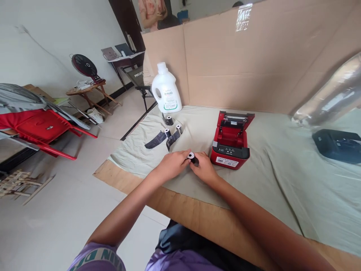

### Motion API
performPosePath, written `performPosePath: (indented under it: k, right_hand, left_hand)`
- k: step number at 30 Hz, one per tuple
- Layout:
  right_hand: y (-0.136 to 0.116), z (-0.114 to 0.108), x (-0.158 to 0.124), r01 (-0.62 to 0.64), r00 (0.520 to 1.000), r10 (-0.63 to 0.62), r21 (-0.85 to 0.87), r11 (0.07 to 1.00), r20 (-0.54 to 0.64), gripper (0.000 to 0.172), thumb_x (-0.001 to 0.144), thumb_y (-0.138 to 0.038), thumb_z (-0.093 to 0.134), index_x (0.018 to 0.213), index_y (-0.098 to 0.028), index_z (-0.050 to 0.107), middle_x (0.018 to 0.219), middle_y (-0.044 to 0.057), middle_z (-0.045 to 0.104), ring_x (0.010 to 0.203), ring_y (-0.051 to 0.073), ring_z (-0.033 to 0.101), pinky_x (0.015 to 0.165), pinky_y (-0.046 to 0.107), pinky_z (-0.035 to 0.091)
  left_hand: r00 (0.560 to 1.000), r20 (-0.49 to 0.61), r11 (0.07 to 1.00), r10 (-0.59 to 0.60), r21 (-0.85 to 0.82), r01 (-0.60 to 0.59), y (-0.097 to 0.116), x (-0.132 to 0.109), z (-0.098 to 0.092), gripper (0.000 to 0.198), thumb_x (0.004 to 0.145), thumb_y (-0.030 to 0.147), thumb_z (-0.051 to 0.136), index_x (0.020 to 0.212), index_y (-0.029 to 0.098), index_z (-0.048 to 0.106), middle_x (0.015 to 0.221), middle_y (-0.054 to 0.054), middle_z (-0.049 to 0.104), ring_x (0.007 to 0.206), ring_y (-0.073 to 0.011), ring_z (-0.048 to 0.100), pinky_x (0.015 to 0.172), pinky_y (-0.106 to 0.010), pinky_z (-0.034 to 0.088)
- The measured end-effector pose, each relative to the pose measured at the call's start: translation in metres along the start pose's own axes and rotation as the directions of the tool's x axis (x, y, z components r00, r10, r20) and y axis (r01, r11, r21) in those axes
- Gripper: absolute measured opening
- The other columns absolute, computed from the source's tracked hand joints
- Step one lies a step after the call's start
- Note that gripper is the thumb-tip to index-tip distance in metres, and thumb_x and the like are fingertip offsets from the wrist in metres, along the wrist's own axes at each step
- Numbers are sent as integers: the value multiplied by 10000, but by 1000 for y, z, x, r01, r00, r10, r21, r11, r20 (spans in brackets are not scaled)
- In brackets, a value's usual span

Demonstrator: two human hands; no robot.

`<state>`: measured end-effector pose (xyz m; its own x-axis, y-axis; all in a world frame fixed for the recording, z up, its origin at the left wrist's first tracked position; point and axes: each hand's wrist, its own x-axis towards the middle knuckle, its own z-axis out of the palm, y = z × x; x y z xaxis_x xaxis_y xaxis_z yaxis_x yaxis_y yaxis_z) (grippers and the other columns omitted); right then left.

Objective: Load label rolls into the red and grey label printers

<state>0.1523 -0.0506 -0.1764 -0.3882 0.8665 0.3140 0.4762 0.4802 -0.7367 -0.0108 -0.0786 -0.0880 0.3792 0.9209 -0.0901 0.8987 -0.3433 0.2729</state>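
Note:
Between my two hands, just above the cloth, is a small paper roll (pixel 191 155) with a white end and a black outer wrap. My left hand (pixel 176 162) pinches it from the left; my right hand (pixel 204 168) grips it from the right. Right of my hands stands a red and black receipt printer (pixel 229 148), its lid raised and its paper bay bare. Beyond my left hand, several similar rolls (pixel 168 132) stand on the cloth, with dark strips of wrap (pixel 156 140) trailing from them.
A white jug (pixel 167 90) stands at the back left, before a cardboard wall (pixel 239 67). At the right lie a dark blue object (pixel 337 146) and a clear plastic-wrapped bundle (pixel 332 90). The wooden table edge (pixel 180 201) runs along the front. A person (pixel 152 13) is behind the cardboard.

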Motion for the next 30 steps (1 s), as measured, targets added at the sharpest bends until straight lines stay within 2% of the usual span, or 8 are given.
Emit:
performPosePath:
  k: [2,4,8,11,14,18,24,30]
  right_hand:
    - [-3,-5,1,19,1000,-19,1,1000,15,72,852,-203,578,892,-184,635,883,72,675,887,236,551,794,353,441]
    - [-8,-12,1,8,1000,-8,36,999,15,120,845,-211,586,952,-188,635,899,62,684,878,224,579,786,345,449]
    - [-23,-34,4,-93,993,105,201,975,-51,282,807,-270,644,1077,-192,622,956,48,714,868,196,642,726,301,457]
    - [-33,-47,5,-105,992,118,242,965,-39,262,809,-305,649,1048,-198,630,921,29,719,823,177,647,687,281,445]
    - [-35,-49,4,-74,996,80,175,982,-26,223,825,-303,629,1028,-213,609,883,11,699,781,170,632,688,283,444]
    - [-25,-36,1,-25,999,26,42,999,-29,142,834,-218,577,974,-215,551,921,39,674,867,204,635,754,315,453]
    - [-9,-20,-3,-125,989,125,5,992,81,230,812,-115,588,1023,-191,541,935,67,684,863,211,630,750,309,450]
    - [-3,-19,-1,-113,989,124,-132,985,78,164,804,-122,619,950,-190,587,879,65,670,859,225,596,736,313,432]
  left_hand:
    - [999,-23,998,-36,-60,34,-3,0,-3,344,992,296,413,1236,222,644,1047,-86,758,947,-247,716,775,-315,515]
    - [998,-65,986,-21,-168,10,-5,0,-4,298,987,291,419,1121,226,678,927,-59,753,836,-219,702,711,-287,494]
    - [986,-155,905,-53,-424,-18,-5,0,-6,337,1001,340,407,1170,181,651,943,-57,749,803,-197,685,709,-285,502]
    - [972,-230,852,-48,-517,-80,-2,-1,-7,381,1003,376,426,1270,177,610,1077,-66,745,940,-207,694,819,-302,521]
    - [953,-303,867,-21,-479,-133,1,-1,-2,423,986,382,484,1360,200,564,1194,-67,719,1042,-218,682,904,-317,512]
    - [950,-312,928,16,-350,-130,0,2,13,349,950,318,553,1278,231,632,1177,-51,727,1010,-223,693,860,-307,522]
    - [982,-186,984,-38,-175,5,2,7,29,333,921,242,573,1238,280,669,1135,-51,756,998,-254,710,794,-307,520]
    - [990,-119,982,-76,-179,54,5,11,23,321,921,264,598,1232,271,677,1036,-55,777,918,-253,719,738,-289,505]
